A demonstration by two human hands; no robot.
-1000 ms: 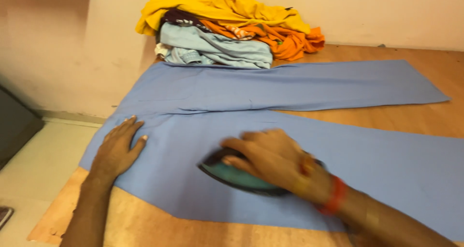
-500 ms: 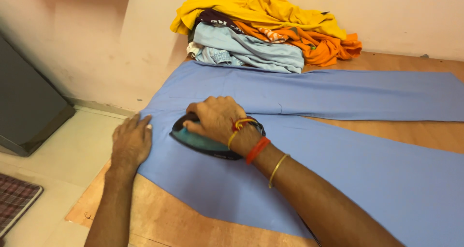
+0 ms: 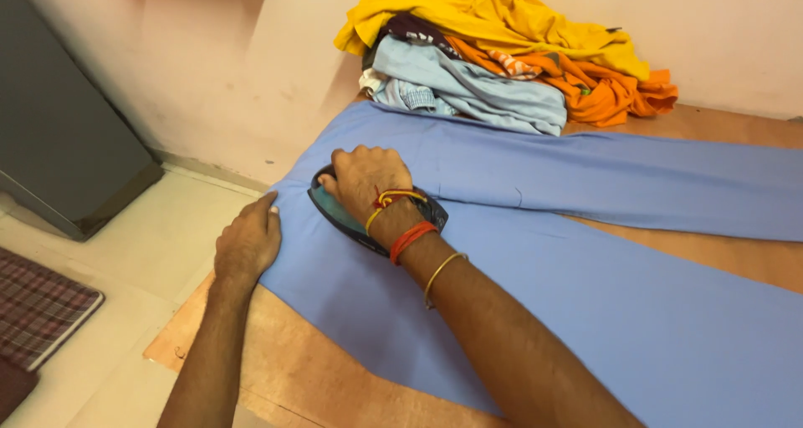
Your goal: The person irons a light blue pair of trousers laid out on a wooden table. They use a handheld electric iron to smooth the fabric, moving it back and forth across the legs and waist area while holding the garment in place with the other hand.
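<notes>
Plywood board (image 3: 318,378) carries soft, limp blue trousers (image 3: 585,311); heavy iron (image 3: 351,215) is gripped by right hand (image 3: 368,181), left hand (image 3: 247,244) flat on cloth.

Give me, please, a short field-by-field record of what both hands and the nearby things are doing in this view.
right hand: grips the dark clothes iron, which rests on the blue trousers
left hand: flat on the trousers' edge, beside the iron
surface: wooden board on the floor
behind: pile of clothes, yellow, orange and light blue, against the wall
left side: grey cabinet, checked mat
</notes>
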